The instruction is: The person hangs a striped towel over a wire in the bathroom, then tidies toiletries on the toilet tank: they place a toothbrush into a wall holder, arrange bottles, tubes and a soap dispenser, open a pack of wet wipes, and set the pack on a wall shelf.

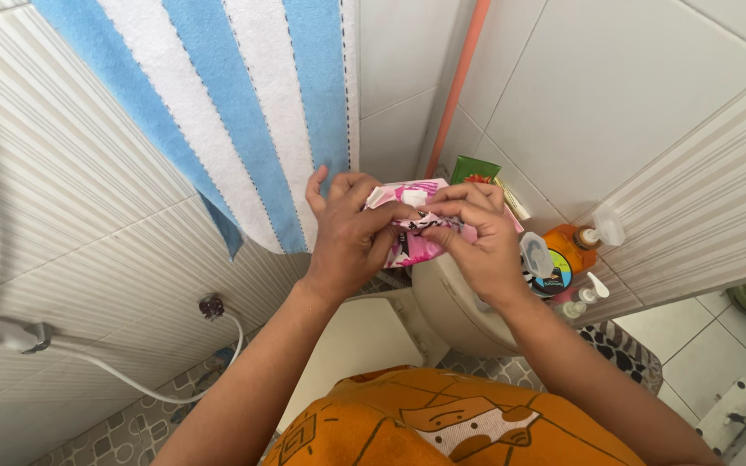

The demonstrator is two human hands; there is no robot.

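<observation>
Nearest the camera, an orange printed shirt (442, 418), both bare forearms rising out of it toward the wall.

Just beyond, a white toilet seat (360, 341) and the rounded tank (442, 302) under the wrists; patterned floor tiles (131, 423) to either side.

At mid-distance, left hand (349, 235) and right hand (477, 237) brought together, both closed on a pink-and-white packet (414, 248) held in the air above the tank. Fingertips of both hands pinching the packet's upper edge, thumbs pressed on its crumpled front; lower pink part showing between the palms.

Just right of the right hand, an orange pump bottle (567, 242), a clear spray bottle (535, 257) and a small white-capped bottle (580, 298), crowded together on the tank. Behind the knuckles, a green box (474, 168) leaning on the tiles.

Left, low on the ribbed wall, a white hose (114, 371) running from a handset (6, 336) to a wall valve (211, 306).

Farthest, a blue-and-white striped towel (243, 112) hanging down behind the left hand, and an orange pipe (455, 86) in the corner of the white tiled wall (615, 95).
</observation>
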